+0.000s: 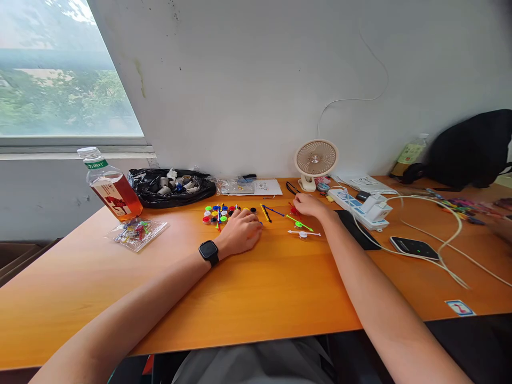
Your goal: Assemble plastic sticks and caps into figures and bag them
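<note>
My left hand rests on the table over the right part of a group of small round plastic discs in several colours. Its fingers are curled down, and their tips and anything under them are hidden. At the table's middle, my right hand has its fingers closed on a small red plastic piece, partly covered by them. Just in front of it lie a green arrow spinner and a white arrow spinner. Between the hands are a yellow-and-black arrow and a blue arrow.
To the left stand a tea bottle and a clear bag of pieces, with a black plastic bag behind. A small fan, power strip, cables and a black device occupy the right. Another person's hand shows at far right.
</note>
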The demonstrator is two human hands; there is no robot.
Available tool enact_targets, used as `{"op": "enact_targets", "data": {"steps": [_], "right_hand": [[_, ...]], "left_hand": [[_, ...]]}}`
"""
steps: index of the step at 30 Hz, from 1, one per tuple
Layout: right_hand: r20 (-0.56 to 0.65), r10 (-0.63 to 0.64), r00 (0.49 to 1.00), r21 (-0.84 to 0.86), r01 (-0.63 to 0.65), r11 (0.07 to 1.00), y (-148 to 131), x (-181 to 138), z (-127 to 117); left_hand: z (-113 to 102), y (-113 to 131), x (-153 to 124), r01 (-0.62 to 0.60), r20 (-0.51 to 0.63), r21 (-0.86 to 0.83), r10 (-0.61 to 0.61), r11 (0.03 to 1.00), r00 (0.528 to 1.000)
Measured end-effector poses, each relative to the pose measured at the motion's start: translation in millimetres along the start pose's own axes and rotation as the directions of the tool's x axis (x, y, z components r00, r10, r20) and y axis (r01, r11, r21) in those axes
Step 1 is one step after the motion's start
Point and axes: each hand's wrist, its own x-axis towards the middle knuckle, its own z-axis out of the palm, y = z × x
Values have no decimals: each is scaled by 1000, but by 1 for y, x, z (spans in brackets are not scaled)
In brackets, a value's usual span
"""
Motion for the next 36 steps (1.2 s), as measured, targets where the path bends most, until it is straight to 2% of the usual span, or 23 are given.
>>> {"op": "enact_targets", "data": {"steps": [5, 10, 15, 18, 21, 24, 26, 27, 29, 31, 36], "right_hand": [[-1, -45, 999, 11, 45, 999, -1, -1, 1], [-19, -40, 999, 33, 41, 999, -3, -2, 2], [-136, -17, 991, 97, 31, 995, -7, -6, -4], [-213, -30, 977, 163, 65, 984, -16, -9, -11], [-214, -83, 973, 260, 139, 956, -32, -12, -14], [-112, -222, 969, 389, 249, 887, -57, -21, -7], [-49, -326, 944, 470, 310, 827, -76, -29, 1], [-10, -391, 920, 527, 337, 780, -85, -33, 6], [32, -525, 851, 712, 349, 609, -98, -39, 13], [39, -577, 816, 804, 317, 502, -103, -42, 17], [83, -590, 803, 845, 257, 469, -99, -42, 15]], "left_hand": [[2, 3, -1, 132, -37, 201, -127, 971, 991], [3, 2, -2, 229, -57, 240, -222, 943, 973], [1, 5, -1, 280, -47, 281, -279, 918, 959], [0, 6, -1, 297, -72, 280, -288, 913, 955], [-1, 6, 1, 250, -116, 222, -229, 942, 967], [-2, 6, 2, 180, -164, 136, -157, 974, 974], [-2, 5, 3, 141, -175, 102, -121, 985, 977], [-2, 4, 3, 129, -175, 92, -111, 987, 978], [0, 2, 3, 122, -170, 70, -109, 990, 980], [3, -1, 3, 120, -173, 26, -114, 992, 978], [7, -4, 2, 76, -183, -135, -101, 988, 978]]}}
